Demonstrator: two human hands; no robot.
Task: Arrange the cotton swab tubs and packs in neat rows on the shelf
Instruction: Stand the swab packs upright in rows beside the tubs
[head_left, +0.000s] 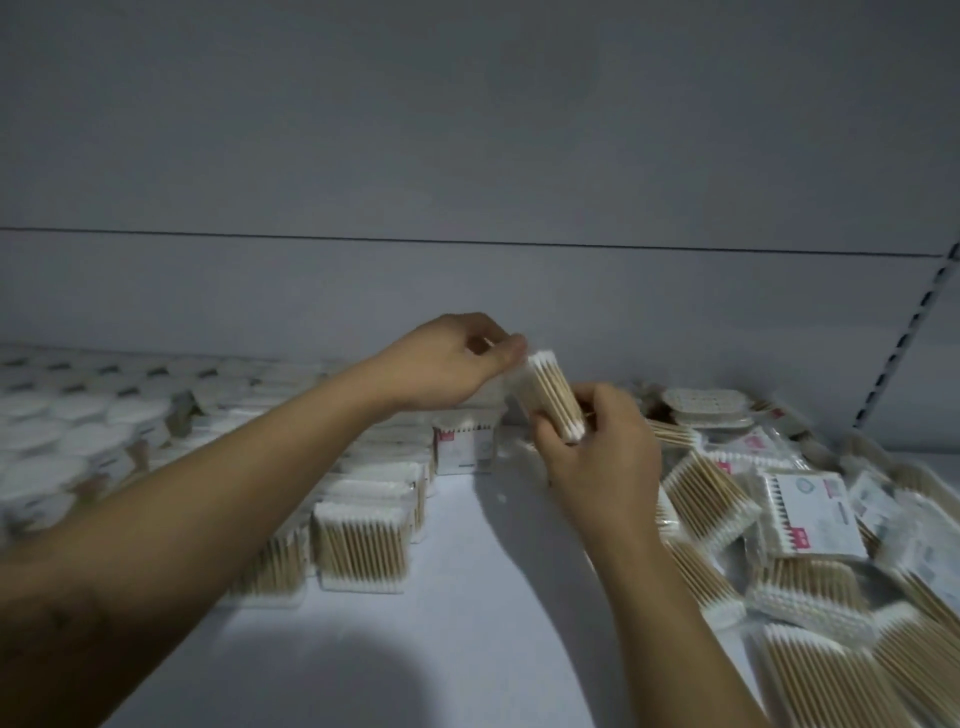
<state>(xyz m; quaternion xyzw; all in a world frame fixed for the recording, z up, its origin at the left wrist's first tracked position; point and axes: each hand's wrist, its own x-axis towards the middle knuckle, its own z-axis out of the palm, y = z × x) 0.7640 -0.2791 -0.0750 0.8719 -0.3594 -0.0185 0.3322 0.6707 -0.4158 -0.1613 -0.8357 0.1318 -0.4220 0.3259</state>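
A clear pack of wooden cotton swabs (555, 397) is held in the air above the white shelf (467, 597), tilted, between both hands. My left hand (447, 364) pinches its top end. My right hand (597, 457) grips its lower end. Below my left arm, packs of swabs (361, 543) stand upright in rows running to the back. Round white tubs (78, 431) fill the shelf's left side in rows. On the right lies a loose heap of packs (810, 525), some flat, some overlapping.
The grey back panel (467, 291) rises right behind the rows. A slotted metal upright (914, 322) stands at the far right. A bare strip of white shelf runs between the upright rows and the heap. A labelled box-like pack (462, 447) stands at the back.
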